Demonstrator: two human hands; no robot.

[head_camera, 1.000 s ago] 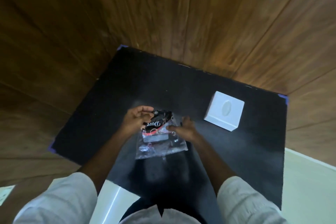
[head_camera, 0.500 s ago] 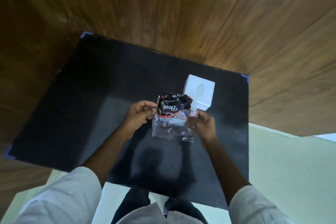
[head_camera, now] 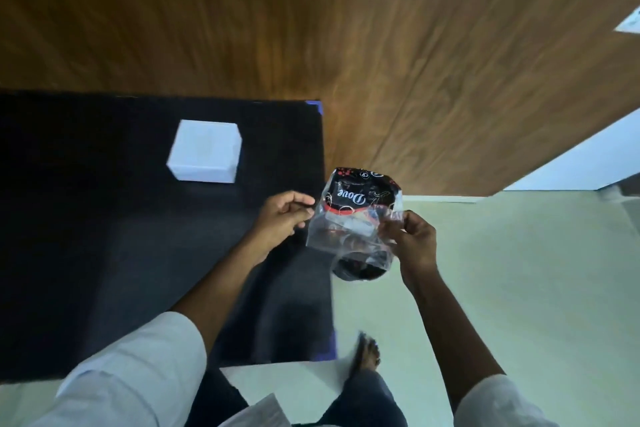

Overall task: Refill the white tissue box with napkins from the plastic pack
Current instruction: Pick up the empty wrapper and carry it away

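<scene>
Since the earlier frame, the plastic pack has been carried off the black mat to its right edge, well apart from the white tissue box, whose opening is blurred out. It is pinched at the left side by the left hand and at the right by the right hand; its contents cannot be made out

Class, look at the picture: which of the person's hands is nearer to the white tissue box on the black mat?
Left. The left hand grips the plastic pack's near edge, just beside the white tissue box; the right hand pinches the pack's far side, beyond the black mat.
</scene>
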